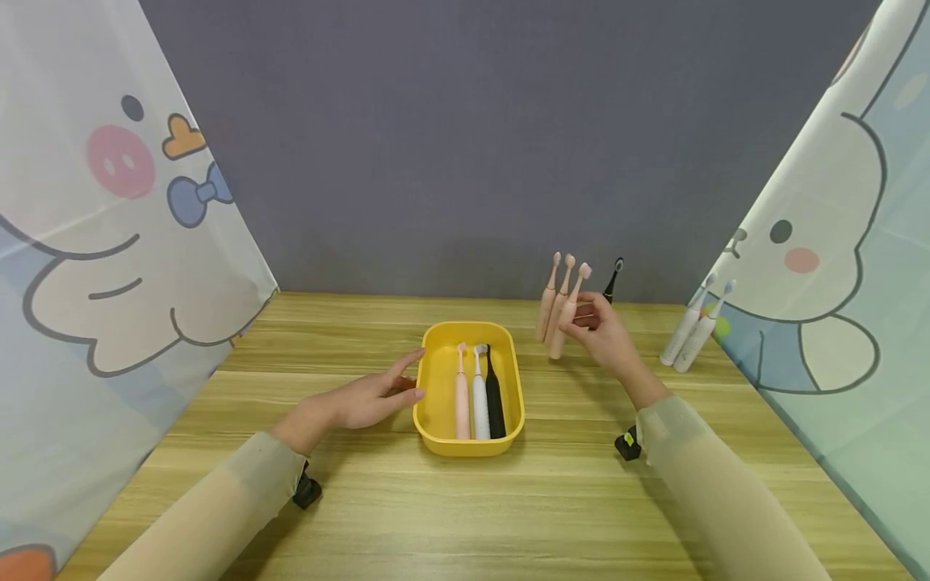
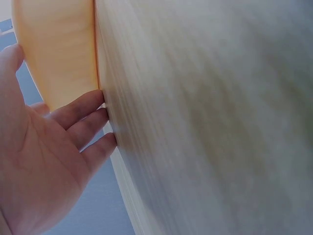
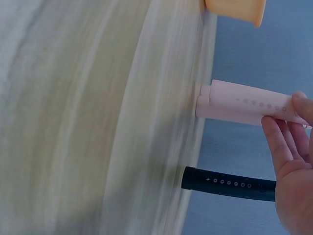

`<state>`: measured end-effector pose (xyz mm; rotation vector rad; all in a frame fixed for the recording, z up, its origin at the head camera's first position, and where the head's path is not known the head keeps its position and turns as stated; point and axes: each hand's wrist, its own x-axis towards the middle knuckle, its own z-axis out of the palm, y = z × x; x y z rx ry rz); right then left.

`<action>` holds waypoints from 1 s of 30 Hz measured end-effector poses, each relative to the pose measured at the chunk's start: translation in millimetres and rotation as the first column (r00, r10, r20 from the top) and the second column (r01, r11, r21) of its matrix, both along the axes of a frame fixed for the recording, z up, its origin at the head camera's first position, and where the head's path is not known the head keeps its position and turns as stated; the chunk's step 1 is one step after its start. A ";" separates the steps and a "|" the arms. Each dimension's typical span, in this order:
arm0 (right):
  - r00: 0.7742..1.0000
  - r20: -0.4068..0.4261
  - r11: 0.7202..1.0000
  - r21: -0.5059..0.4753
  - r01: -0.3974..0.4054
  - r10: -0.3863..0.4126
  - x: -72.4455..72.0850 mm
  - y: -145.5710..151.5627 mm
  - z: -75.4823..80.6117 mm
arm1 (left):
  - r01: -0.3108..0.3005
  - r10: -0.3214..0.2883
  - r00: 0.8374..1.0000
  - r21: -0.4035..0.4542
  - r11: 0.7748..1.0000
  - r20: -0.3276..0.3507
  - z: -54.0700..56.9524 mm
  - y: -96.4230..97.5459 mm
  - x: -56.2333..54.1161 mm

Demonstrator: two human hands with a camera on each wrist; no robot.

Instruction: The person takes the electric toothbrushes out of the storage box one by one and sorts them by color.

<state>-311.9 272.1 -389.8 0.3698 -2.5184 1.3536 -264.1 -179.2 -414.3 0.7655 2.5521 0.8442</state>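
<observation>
I pinch a pink electric toothbrush between right-hand thumb and fingers, beside two other pink electric toothbrushes upright on a wood-grain table; a black electric toothbrush stands behind. My left hand, fingers loosely extended, is at the left wall of a yellow plastic bin where pink, white and black toothbrushes lie.

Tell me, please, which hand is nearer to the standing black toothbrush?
Right. The right hand is just in front of the black toothbrush, pinching a pink toothbrush; the left hand is farther away, beside the yellow box.
</observation>
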 end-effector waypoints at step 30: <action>0.992 0.075 0.993 0.052 0.102 -0.106 -14.5 3.0 -8.4 | -0.002 0.002 1.000 0.005 1.000 0.008 -1.0 -0.3 0.3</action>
